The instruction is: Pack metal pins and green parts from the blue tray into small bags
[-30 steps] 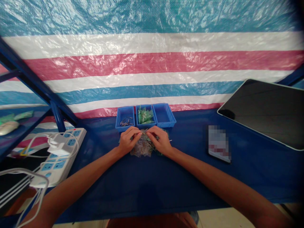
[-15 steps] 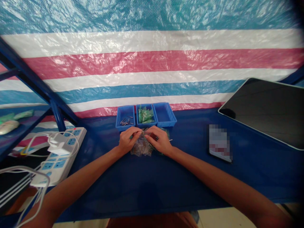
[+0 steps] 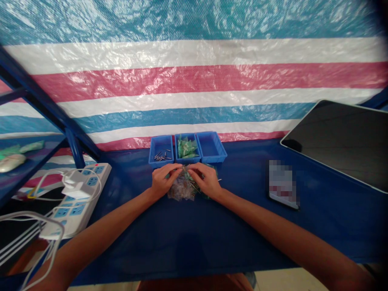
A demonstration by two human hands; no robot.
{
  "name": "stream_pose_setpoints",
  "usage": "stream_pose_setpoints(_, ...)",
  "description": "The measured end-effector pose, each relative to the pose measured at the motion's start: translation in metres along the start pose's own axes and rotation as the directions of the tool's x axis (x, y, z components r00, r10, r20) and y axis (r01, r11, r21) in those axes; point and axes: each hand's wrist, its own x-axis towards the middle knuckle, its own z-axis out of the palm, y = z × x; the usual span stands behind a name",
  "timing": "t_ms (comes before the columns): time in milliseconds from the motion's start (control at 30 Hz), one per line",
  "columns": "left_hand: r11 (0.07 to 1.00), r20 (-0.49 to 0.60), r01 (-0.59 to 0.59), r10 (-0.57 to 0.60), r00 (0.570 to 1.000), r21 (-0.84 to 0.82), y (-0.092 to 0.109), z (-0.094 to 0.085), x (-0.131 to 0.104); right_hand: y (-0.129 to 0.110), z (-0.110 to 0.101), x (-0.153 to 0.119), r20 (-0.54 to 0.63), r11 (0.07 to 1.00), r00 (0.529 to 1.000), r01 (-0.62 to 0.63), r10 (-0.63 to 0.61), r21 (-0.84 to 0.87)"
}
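My left hand (image 3: 164, 180) and my right hand (image 3: 207, 180) meet fingertip to fingertip in front of the blue bins. Both are closed in a pinch on something small between them, too small to make out. Beneath them lies a heap of small clear plastic bags (image 3: 182, 190), with green material partly hidden under my right hand. The left blue bin (image 3: 153, 149) has several thin metal pins (image 3: 162, 157) in it. Green packets (image 3: 187, 147) fill the middle bin. Nothing shows inside the right blue bin (image 3: 211, 147).
On the blue table (image 3: 182, 238), a phone (image 3: 282, 184) lies to the right, with a large dark screen (image 3: 342, 141) behind it. At the left edge is a white power strip (image 3: 87, 202) with plugs and cables. A striped sheet (image 3: 194, 76) hangs behind.
The fingertips of both hands have shifted slightly, and a little more of the heap shows between them. The whole view has moved a few pixels.
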Motion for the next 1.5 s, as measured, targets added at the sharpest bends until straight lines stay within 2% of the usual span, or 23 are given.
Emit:
stream_pose_setpoints(233, 0.998, -0.033, 0.049, -0.050, 0.998, -0.030, -0.003, 0.002, -0.001, -0.001, 0.000, -0.002, -0.018, 0.999, 0.999, -0.046, 0.046, 0.027)
stream_pose_setpoints(333, 0.989, -0.037, 0.103, -0.107, 0.994, -0.105, -0.004, 0.002, -0.001, 0.000, 0.000, -0.001, -0.078, 0.971, 0.980, -0.165, 0.180, 0.173)
stream_pose_setpoints(433, 0.980, -0.028, 0.125, -0.131, 0.991, -0.157, -0.005, 0.002, -0.001, 0.003, -0.004, 0.009, -0.161, 0.854, 0.901, -0.306, 0.403, 0.421)
stream_pose_setpoints(500, 0.980, -0.017, 0.113, -0.118, 0.993, -0.164, -0.005, 0.002, -0.001, 0.007, -0.009, 0.018, -0.215, 0.774, 0.835, -0.330, 0.507, 0.541)
stream_pose_setpoints(633, 0.983, -0.018, 0.093, -0.097, 0.995, -0.160, -0.003, 0.002, 0.000, 0.015, -0.017, 0.031, -0.181, 0.599, 0.727, -0.369, 0.663, 0.711)
stream_pose_setpoints(700, 0.983, -0.021, 0.093, -0.098, 0.995, -0.158, -0.003, 0.002, 0.000, 0.017, -0.020, 0.034, -0.177, 0.585, 0.708, -0.386, 0.683, 0.713)
stream_pose_setpoints(767, 0.984, -0.022, 0.091, -0.096, 0.995, -0.156, -0.003, 0.001, 0.000, 0.016, -0.024, 0.035, -0.208, 0.663, 0.731, -0.412, 0.650, 0.626)
stream_pose_setpoints(833, 0.984, -0.023, 0.086, -0.090, 0.996, -0.154, -0.003, 0.001, 0.000, 0.012, -0.031, 0.037, -0.205, 0.784, 0.794, -0.457, 0.572, 0.420)
stream_pose_setpoints(900, 0.985, -0.024, 0.083, -0.088, 0.996, -0.151, -0.002, 0.001, 0.001, 0.005, -0.039, 0.040, -0.091, 0.882, 0.878, -0.464, 0.471, 0.087)
stream_pose_setpoints(933, 0.985, -0.024, 0.082, -0.087, 0.996, -0.149, -0.002, 0.001, 0.001, 0.000, -0.043, 0.041, 0.001, 0.901, 0.906, -0.422, 0.424, -0.097)
stream_pose_setpoints(967, 0.986, -0.025, 0.081, -0.085, 0.996, -0.146, -0.002, 0.001, 0.001, -0.005, -0.047, 0.043, 0.118, 0.895, 0.908, -0.361, 0.401, -0.263)
stream_pose_setpoints(1033, 0.987, -0.022, 0.077, -0.081, 0.996, -0.140, -0.001, 0.001, 0.001, -0.015, -0.053, 0.044, 0.295, 0.821, 0.856, -0.226, 0.424, -0.525)
stream_pose_setpoints(1100, 0.989, -0.014, 0.071, -0.074, 0.997, -0.129, 0.000, 0.001, 0.002, -0.025, -0.057, 0.045, 0.429, 0.758, 0.778, -0.089, 0.458, -0.646)
stream_pose_setpoints(1200, 0.992, -0.002, 0.063, -0.063, 0.998, -0.107, 0.001, 0.000, 0.002, -0.038, -0.061, 0.046, 0.533, 0.689, 0.674, 0.051, 0.511, -0.723)
stream_pose_setpoints(1333, 0.995, 0.002, 0.049, -0.049, 0.999, -0.086, 0.001, -0.001, 0.001, -0.048, -0.068, 0.046, 0.677, 0.700, 0.554, 0.218, 0.485, -0.680)
stream_pose_setpoints(1500, 0.995, 0.001, 0.028, -0.028, 1.000, -0.097, -0.001, -0.001, 0.000, -0.048, -0.067, 0.037, 0.671, 0.659, 0.521, 0.247, 0.528, -0.711)
